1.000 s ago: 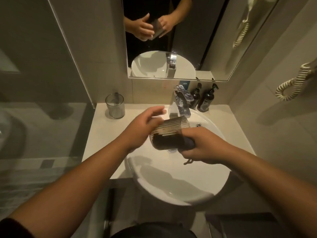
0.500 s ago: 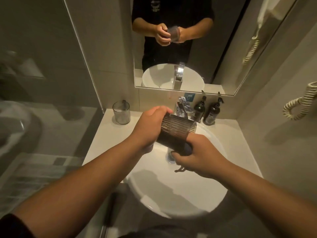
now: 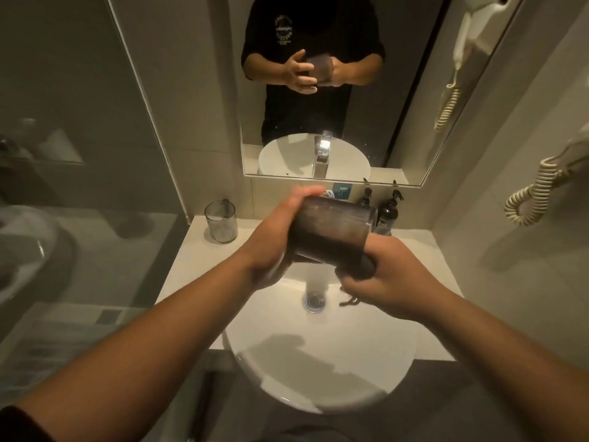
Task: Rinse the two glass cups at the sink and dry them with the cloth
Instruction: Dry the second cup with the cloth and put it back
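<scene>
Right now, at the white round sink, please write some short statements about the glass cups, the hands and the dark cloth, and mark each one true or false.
1. Both hands hold a ribbed glass cup above the white round sink. True.
2. The second clear glass cup lies in the basin. False: it stands upright on the counter, left of the sink.
3. The right hand holds a dark cloth. True.
4. The left hand rests on the counter. False: it grips the cup.

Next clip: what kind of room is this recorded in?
A bathroom, probably a hotel's: a round white basin sits under a wall mirror, two dark pump bottles stand behind the basin, and a wall-mounted hairdryer's coiled cord hangs at right.
</scene>
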`<state>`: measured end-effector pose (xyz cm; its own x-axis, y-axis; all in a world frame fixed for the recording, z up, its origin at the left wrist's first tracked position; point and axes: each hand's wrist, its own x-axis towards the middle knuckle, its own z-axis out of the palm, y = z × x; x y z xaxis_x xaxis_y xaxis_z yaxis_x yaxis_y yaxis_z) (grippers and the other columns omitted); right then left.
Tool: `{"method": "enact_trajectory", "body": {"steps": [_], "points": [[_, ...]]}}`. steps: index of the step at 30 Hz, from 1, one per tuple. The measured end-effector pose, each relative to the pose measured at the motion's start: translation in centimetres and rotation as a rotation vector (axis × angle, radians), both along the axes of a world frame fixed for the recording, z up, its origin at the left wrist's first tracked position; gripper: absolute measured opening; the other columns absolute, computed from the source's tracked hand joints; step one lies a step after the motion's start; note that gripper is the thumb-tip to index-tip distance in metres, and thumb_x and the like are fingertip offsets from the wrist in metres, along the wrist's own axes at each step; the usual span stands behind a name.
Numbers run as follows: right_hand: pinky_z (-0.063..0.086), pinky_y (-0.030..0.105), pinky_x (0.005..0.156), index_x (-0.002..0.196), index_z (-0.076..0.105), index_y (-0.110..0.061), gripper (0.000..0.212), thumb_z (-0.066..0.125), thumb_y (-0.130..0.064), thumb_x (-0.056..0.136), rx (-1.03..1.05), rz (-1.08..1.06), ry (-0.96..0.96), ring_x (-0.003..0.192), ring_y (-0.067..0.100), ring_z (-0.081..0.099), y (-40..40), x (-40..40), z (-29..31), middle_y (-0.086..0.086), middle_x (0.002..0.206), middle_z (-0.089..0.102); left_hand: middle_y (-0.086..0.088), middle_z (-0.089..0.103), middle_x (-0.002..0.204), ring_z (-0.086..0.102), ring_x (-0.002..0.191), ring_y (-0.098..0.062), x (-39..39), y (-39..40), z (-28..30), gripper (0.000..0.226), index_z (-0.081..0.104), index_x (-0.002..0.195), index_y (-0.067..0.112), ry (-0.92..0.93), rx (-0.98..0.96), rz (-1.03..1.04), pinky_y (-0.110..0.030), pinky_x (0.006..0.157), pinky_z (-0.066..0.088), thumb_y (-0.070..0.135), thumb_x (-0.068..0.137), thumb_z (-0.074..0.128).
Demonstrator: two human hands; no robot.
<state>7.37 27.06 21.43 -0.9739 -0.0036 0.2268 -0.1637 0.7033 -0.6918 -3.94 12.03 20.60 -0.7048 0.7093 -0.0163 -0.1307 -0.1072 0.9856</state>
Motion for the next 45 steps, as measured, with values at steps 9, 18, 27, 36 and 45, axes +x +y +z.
{"method": "enact_trajectory", "body": {"steps": [9,18,27,36,45], "points": [[0.042,0.016,0.062,0.096,0.065,-0.018,0.023,0.06,-0.014,0.074,0.262,0.12,0.113,0.07,0.006,0.05,-0.9,-0.6,-0.4,-0.014,0.081,0.056,-0.005,0.068,0.093,0.067,0.085,-0.019,0.0,0.1,0.9,0.037,0.071,0.091,0.028,0.018,0.023,0.075,-0.037,0.062,0.057,0.05,0.091,0.041],[0.047,0.024,0.043,0.106,0.058,-0.034,0.038,0.066,-0.003,0.086,-0.52,-0.108,-0.226,0.054,0.02,0.069,-4.1,0.7,1.0,0.006,0.067,0.069,-0.004,0.064,0.103,0.064,0.099,-0.022,-0.5,-0.9,0.1,0.033,0.06,0.108,0.025,0.333,0.107,0.103,-0.033,0.079,0.056,0.037,0.096,0.032],[0.028,0.009,0.054,0.088,0.065,-0.02,0.017,0.065,-0.011,0.073,0.465,0.074,0.127,0.062,0.005,0.044,-1.7,-0.2,1.6,-0.003,0.075,0.062,-0.009,0.064,0.121,0.066,0.103,-0.023,-1.0,-2.1,1.7,0.04,0.066,0.113,0.034,0.015,-0.002,-0.1,-0.042,0.076,0.06,0.057,0.093,0.04],[0.043,0.02,0.06,0.09,0.063,-0.025,0.027,0.064,-0.011,0.066,0.375,0.086,0.11,0.07,0.014,0.055,-2.1,-0.7,1.0,-0.009,0.081,0.061,-0.005,0.065,0.094,0.061,0.089,-0.019,-0.5,-0.3,1.8,0.034,0.067,0.088,0.026,0.155,-0.028,0.146,-0.04,0.076,0.051,0.035,0.105,0.039],[0.044,0.022,0.04,0.113,0.06,-0.022,0.038,0.066,0.002,0.085,-0.679,-0.115,-0.204,0.048,0.021,0.064,-4.5,0.4,2.0,0.001,0.06,0.067,0.0,0.064,0.105,0.064,0.098,-0.014,-0.1,-0.6,1.4,0.039,0.062,0.113,0.015,0.507,0.033,0.235,-0.02,0.073,0.056,0.037,0.097,0.035]]}}
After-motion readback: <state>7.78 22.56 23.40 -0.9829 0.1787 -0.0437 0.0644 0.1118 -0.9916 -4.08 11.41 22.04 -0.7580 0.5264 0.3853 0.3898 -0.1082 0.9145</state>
